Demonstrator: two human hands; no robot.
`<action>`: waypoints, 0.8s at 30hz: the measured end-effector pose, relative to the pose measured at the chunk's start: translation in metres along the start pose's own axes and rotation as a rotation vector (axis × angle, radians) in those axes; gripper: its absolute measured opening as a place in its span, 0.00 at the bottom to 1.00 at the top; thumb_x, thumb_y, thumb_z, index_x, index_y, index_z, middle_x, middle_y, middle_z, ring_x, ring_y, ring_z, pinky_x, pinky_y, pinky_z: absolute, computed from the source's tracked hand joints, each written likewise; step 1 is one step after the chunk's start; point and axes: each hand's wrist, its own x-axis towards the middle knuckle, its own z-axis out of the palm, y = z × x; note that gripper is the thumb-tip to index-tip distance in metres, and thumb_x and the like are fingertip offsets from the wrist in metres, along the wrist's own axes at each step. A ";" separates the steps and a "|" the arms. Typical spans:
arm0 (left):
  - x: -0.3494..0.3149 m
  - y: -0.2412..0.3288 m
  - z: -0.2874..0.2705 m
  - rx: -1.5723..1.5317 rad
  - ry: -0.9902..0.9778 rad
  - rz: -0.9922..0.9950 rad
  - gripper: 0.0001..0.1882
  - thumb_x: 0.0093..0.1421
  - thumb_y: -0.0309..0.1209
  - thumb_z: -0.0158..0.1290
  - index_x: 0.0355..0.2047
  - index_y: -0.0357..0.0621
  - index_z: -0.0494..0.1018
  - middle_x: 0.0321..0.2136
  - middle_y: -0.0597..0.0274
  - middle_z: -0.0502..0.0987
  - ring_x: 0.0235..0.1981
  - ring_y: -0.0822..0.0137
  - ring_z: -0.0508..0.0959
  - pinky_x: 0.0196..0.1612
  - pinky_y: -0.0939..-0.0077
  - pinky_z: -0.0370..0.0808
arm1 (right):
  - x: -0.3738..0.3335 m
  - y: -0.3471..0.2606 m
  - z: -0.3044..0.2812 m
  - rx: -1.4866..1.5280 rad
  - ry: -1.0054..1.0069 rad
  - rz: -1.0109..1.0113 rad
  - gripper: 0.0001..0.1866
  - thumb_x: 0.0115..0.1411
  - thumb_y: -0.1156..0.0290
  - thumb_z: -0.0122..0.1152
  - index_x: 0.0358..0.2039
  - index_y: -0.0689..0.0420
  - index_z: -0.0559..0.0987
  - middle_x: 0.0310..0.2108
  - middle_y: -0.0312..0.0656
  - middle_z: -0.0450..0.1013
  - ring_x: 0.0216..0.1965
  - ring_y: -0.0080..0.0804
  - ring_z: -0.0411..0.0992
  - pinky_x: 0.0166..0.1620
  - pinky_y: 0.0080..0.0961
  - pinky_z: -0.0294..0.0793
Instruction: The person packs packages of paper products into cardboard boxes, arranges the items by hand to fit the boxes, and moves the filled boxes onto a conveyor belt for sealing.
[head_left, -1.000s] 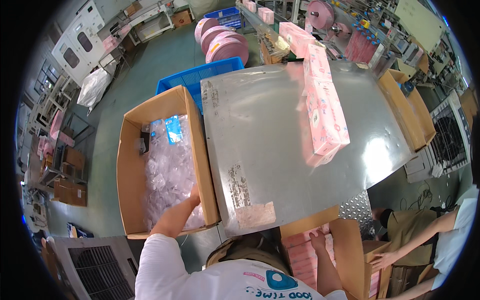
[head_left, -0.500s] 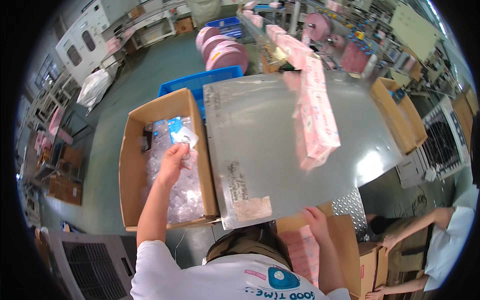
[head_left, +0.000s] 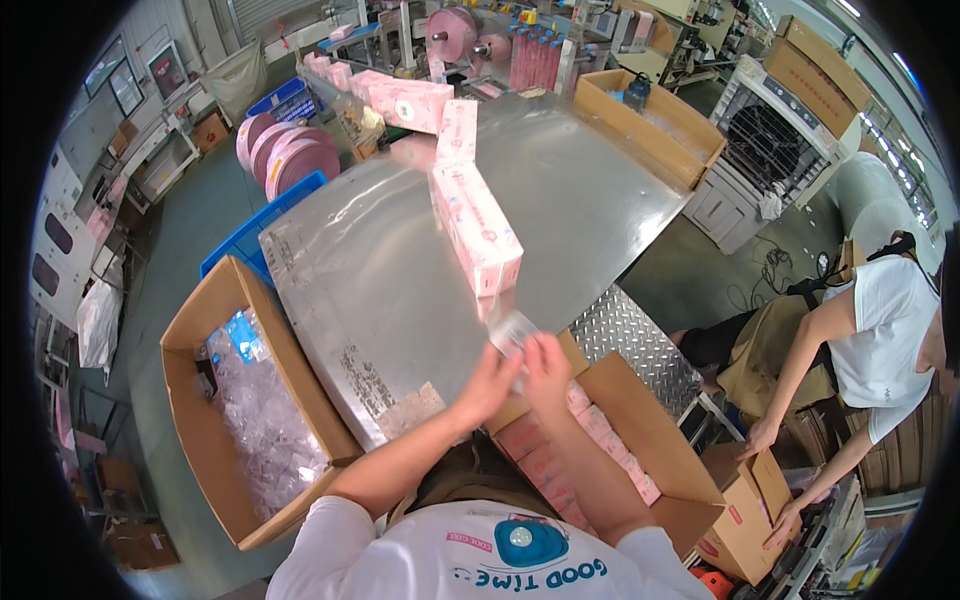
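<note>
My left hand (head_left: 487, 388) and my right hand (head_left: 546, 372) are close together above the near edge of the metal table. Between their closed fingers is a small, whitish clear plastic piece (head_left: 512, 330), blurred, its exact kind not readable. Just beyond it stands a row of pink printed packs (head_left: 480, 230), reaching back over the table. Below my right forearm sits an open carton (head_left: 655, 410) with pink packs (head_left: 608, 440) lined up inside. To the left, a long open carton (head_left: 190, 400) contains many clear plastic pieces (head_left: 265, 430) and a blue-printed one.
The metal table (head_left: 350, 280) fills the middle. A blue crate (head_left: 255, 235) stands at its far left, and a carton (head_left: 640, 115) with a dark bottle lies on its far right. At right, a co-worker's hands hold another carton (head_left: 745, 510). Beyond are pink film rolls (head_left: 300, 160).
My left hand has left the carton of clear pieces, carrying one over to my right hand, which has risen from the carton of pink packs. The view has swung to the right.
</note>
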 end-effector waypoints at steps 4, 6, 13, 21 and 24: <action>0.016 -0.020 -0.025 0.193 -0.055 -0.002 0.27 0.61 0.42 0.49 0.54 0.37 0.57 0.44 0.54 0.70 0.41 0.66 0.71 0.45 0.71 0.70 | -0.052 0.077 -0.128 -0.248 -0.035 0.167 0.07 0.59 0.74 0.51 0.36 0.61 0.75 0.30 0.39 0.73 0.32 0.23 0.69 0.36 0.22 0.69; 0.038 -0.004 -0.060 0.236 -0.057 -0.068 0.27 0.60 0.42 0.50 0.53 0.38 0.60 0.45 0.52 0.70 0.42 0.65 0.72 0.45 0.71 0.70 | -0.100 0.144 -0.226 -0.964 -0.575 0.761 0.16 0.56 0.64 0.57 0.41 0.59 0.76 0.37 0.47 0.75 0.40 0.37 0.73 0.42 0.30 0.71; 0.190 0.067 -0.198 0.576 0.185 0.048 0.29 0.58 0.43 0.52 0.53 0.38 0.61 0.48 0.52 0.67 0.47 0.60 0.72 0.44 0.69 0.71 | 0.017 0.025 -0.162 -0.615 -0.498 0.479 0.26 0.54 0.62 0.62 0.51 0.61 0.71 0.49 0.48 0.70 0.48 0.37 0.70 0.51 0.29 0.68; 0.406 0.145 -0.234 1.454 0.335 0.480 0.32 0.49 0.43 0.56 0.49 0.36 0.62 0.48 0.49 0.66 0.50 0.50 0.68 0.49 0.56 0.67 | 0.314 -0.016 0.070 -0.793 -0.481 -0.101 0.27 0.59 0.57 0.53 0.53 0.62 0.67 0.52 0.52 0.65 0.54 0.43 0.63 0.52 0.33 0.67; 0.465 0.119 -0.252 1.537 0.466 0.457 0.37 0.43 0.46 0.59 0.48 0.37 0.62 0.45 0.50 0.67 0.47 0.52 0.69 0.47 0.52 0.65 | 0.412 -0.010 0.167 -0.918 -0.434 0.038 0.38 0.52 0.46 0.56 0.56 0.60 0.64 0.60 0.49 0.54 0.60 0.47 0.55 0.55 0.44 0.64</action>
